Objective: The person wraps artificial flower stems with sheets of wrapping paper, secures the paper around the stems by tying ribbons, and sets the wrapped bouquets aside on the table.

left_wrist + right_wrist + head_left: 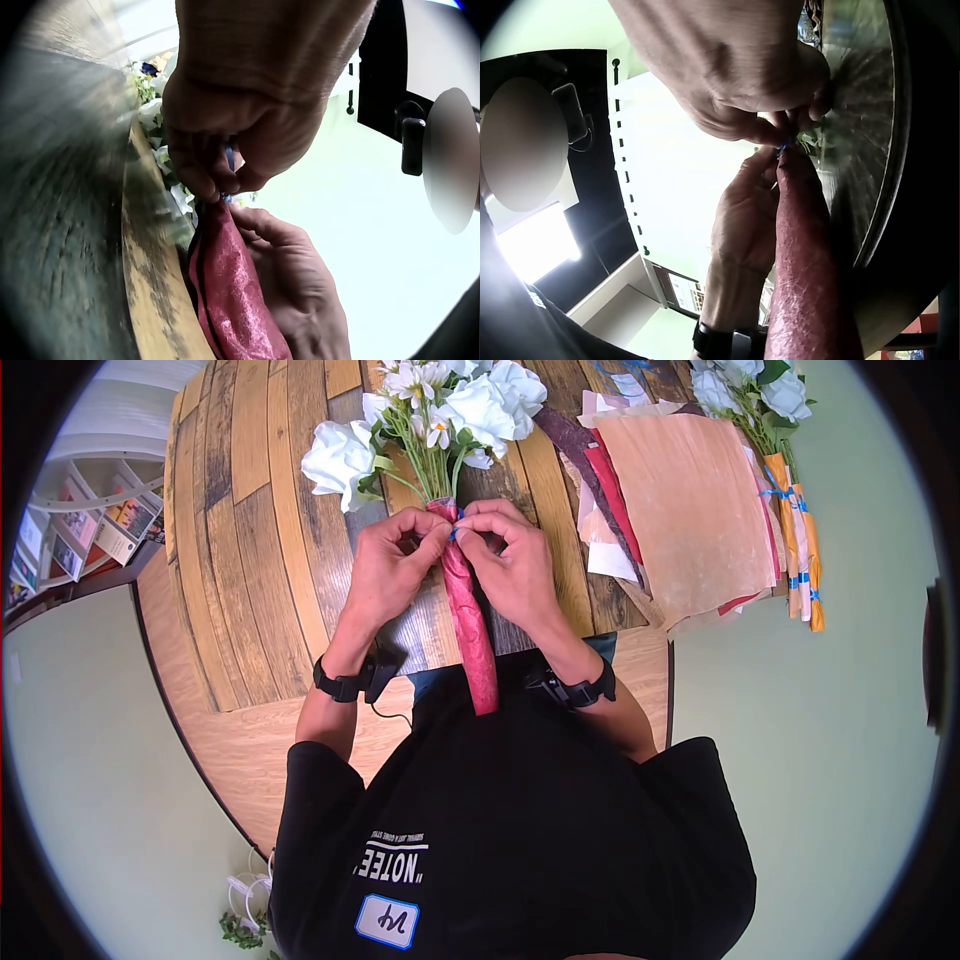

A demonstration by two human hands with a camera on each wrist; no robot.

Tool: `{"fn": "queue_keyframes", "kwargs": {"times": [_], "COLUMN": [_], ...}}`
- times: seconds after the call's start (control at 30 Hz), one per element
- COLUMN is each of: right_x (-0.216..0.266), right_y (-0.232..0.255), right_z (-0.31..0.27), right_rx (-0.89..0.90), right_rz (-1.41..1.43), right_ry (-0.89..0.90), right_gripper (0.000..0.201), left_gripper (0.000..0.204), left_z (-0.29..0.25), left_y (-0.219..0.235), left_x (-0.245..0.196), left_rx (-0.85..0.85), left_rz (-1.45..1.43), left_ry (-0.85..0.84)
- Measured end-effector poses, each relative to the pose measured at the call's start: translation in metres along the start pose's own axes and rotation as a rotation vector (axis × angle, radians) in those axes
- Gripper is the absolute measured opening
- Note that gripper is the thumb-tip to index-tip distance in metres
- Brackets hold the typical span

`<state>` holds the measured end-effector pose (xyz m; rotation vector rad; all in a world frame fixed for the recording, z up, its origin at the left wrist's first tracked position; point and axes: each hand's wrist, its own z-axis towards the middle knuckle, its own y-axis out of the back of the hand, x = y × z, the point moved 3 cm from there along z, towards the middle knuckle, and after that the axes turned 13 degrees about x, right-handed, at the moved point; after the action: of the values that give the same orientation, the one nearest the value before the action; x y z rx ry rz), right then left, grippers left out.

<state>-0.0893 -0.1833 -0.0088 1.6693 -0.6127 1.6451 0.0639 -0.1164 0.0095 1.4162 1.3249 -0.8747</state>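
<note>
A bouquet of white artificial flowers lies at the table's near edge, its green stems running into a long sleeve of red wrapping paper. At the neck of the wrap is a thin blue tie. My left hand pinches the tie between thumb and forefinger from the left. From the other side my right hand pinches it too, fingertips nearly meeting the left ones. In the left wrist view the red paper tapers up to both hands' fingertips. The right wrist view shows the blue tie under the fingers.
To the right lies a stack of wrapping paper, with tan on top and red and dark sheets below. Beyond it are wrapped flowers bound with blue ties, overhanging the table's right edge. The wooden table extends left.
</note>
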Motion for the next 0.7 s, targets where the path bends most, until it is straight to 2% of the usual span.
{"fn": "queue_keyframes", "kwargs": {"times": [0.3, 0.7], "right_x": [0.0028, 0.0068], "right_y": [-0.0003, 0.0012], "right_z": [-0.0002, 0.0007], "right_rx": [-0.007, -0.022], "right_rz": [-0.011, -0.012], "right_ry": [-0.006, -0.012], "right_gripper": [0.012, 0.010], "left_gripper": [0.016, 0.011], "left_z": [0.0061, 0.0044], "left_y": [0.0068, 0.0051], "left_x": [-0.0044, -0.0028], "left_rx": [0.116, 0.130], "left_rz": [-0.041, -0.068], "left_ry": [0.060, -0.035]}}
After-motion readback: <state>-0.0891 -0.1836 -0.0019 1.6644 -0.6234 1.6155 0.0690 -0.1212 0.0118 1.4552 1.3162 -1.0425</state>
